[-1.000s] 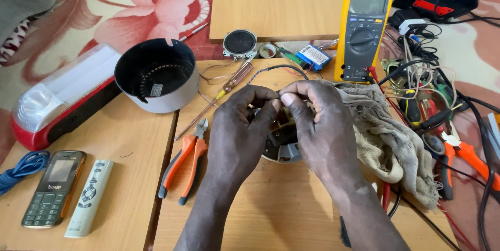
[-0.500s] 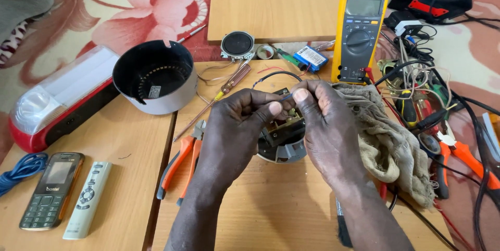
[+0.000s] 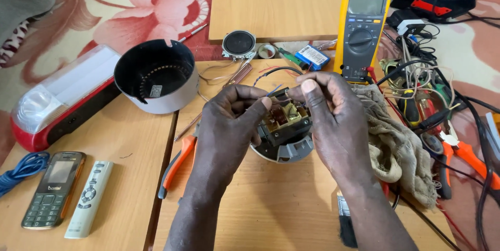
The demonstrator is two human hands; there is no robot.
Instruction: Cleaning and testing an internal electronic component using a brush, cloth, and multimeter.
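Between the two hands, in the head view, a small electric motor (image 3: 284,121) with copper windings and a grey base is held just above the wooden worktop (image 3: 271,214). Left hand (image 3: 229,121) is closed on the motor's near side, thumb pressed on its top edge. Right hand (image 3: 328,115) grips the far side, thumb and forefinger pinched together at a thin blue wire (image 3: 275,90) on top of the motor; a black wire (image 3: 276,71) loops away just beyond the fingertips.

Judged from this grip, the step in hand is fine work on the wire ends. It would go best with the left hand steadying the body while only the right fingertips move, the pull kept gentle and in line with the wire, since thin leads tear at the winding.

Left of the left hand lie orange-handled pliers (image 3: 177,165); beyond them stands an open black-lined pot-shaped housing (image 3: 156,76). Further left sit a red and white lamp (image 3: 62,97), a mobile phone (image 3: 52,188), a white remote control (image 3: 89,199) and a coil of blue cable (image 3: 23,167).

Just beyond the right hand stands a yellow multimeter (image 3: 362,32); beside that hand lies a crumpled cloth (image 3: 398,147), with a tangle of leads and tools past it. A small round speaker (image 3: 239,44) rests beyond both hands.
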